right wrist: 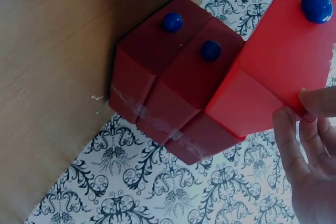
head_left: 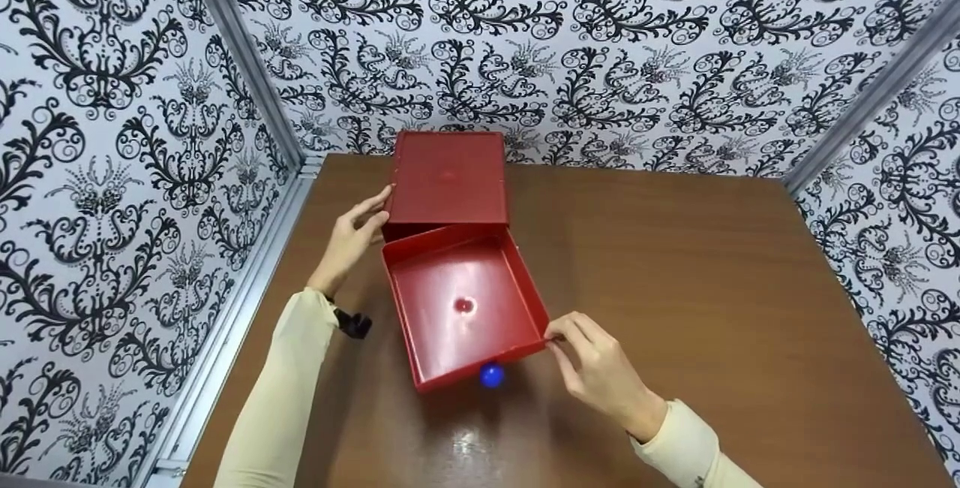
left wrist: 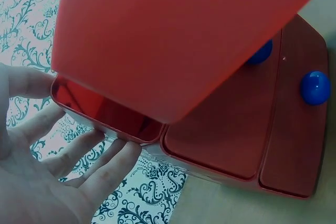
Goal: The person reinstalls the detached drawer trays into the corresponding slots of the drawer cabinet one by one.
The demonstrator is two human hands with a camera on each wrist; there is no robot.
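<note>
A red drawer cabinet stands against the back wall, its top drawer pulled far out and turned slightly askew. Nothing lies inside the drawer; a round blue knob sticks out from its front. My right hand pinches the drawer's front right corner between thumb and fingers. Against the cabinet's left side, by the top slot, rests my left hand with fingers spread and mostly straight. Two lower drawers, seen in the right wrist view, are closed: a middle one and a bottom one, each with a blue knob.
The cabinet stands on a brown wooden table. White walls with black scroll patterns rise behind and at both sides, joined by metal corner rails. A black band is around the left wrist.
</note>
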